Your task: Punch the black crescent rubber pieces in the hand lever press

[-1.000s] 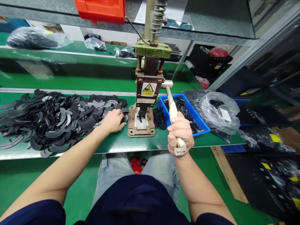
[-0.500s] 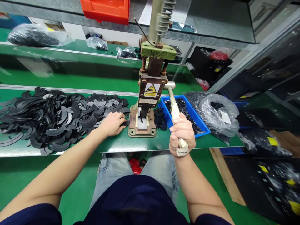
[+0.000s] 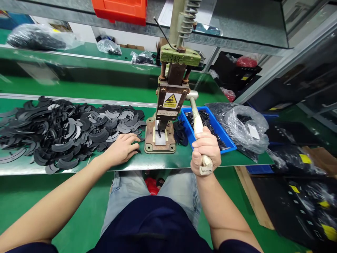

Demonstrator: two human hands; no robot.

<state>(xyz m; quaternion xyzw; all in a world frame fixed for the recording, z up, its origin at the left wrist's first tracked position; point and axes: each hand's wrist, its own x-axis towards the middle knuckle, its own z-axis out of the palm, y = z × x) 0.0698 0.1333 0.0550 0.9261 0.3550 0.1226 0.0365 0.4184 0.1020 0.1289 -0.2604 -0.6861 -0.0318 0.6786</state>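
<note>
My right hand (image 3: 206, 151) is wrapped round the tape-covered lever handle (image 3: 198, 123) of a bench press (image 3: 171, 98). A small black part (image 3: 159, 133) sits on the light plate under the press ram, above the press base (image 3: 149, 140). Left of that base, my left hand (image 3: 122, 149) rests low over the table with its fingers bent together. The dark end of a black curved piece (image 3: 138, 151) shows at its fingertips; the rest is hidden. A large heap of black curved pieces (image 3: 68, 137) spreads out beyond this hand.
Right of the press stands a blue bin (image 3: 223, 138) of thin black parts, with several dark pieces (image 3: 180, 133) beside the base. A clear plastic bag (image 3: 247, 126) lies farther right. An orange bin (image 3: 119, 10) sits on the grey shelf overhead.
My left hand has drawn slightly left and towards me, away from the press base, and its fingers are more bent. My right hand stays on the lever, which has barely moved.
</note>
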